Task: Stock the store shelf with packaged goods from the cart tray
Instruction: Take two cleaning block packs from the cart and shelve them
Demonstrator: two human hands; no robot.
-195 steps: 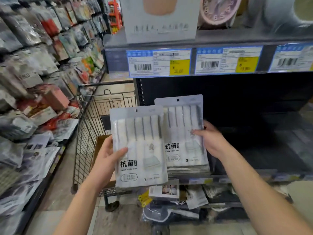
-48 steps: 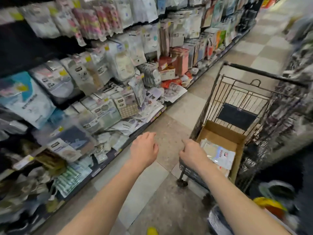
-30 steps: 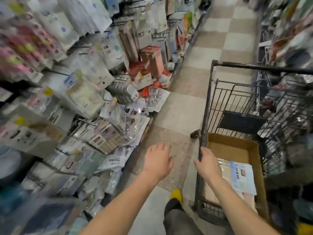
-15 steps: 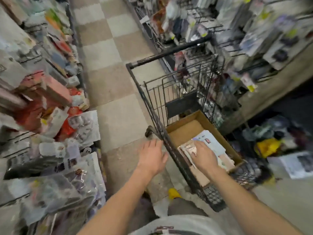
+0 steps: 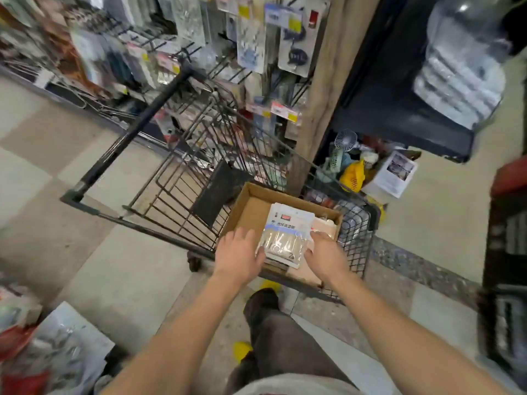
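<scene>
A cardboard box (image 5: 251, 206) sits in the near end of the black wire cart (image 5: 182, 192). In it lies a small stack of flat white packages with a blue band (image 5: 288, 235); more beige packs (image 5: 325, 226) show to its right. My left hand (image 5: 238, 252) presses the stack's left edge, its fingertips tucked under it. My right hand (image 5: 325, 253) grips the right edge, thumb on top. The stack is clasped between both hands, low over the box.
The cart's handle bar (image 5: 134, 126) points away to the left. Peg hooks with hanging goods (image 5: 256, 35) stand behind the cart, beside a wooden post (image 5: 322, 89). A dark shelf (image 5: 399, 118) is at the right, with a small fan and loose items (image 5: 350, 163) beneath. My leg (image 5: 273, 334) is below.
I have turned from the shelf to the cart. My left hand has come from beside the cart into the box, and both hands have closed on the package stack.
</scene>
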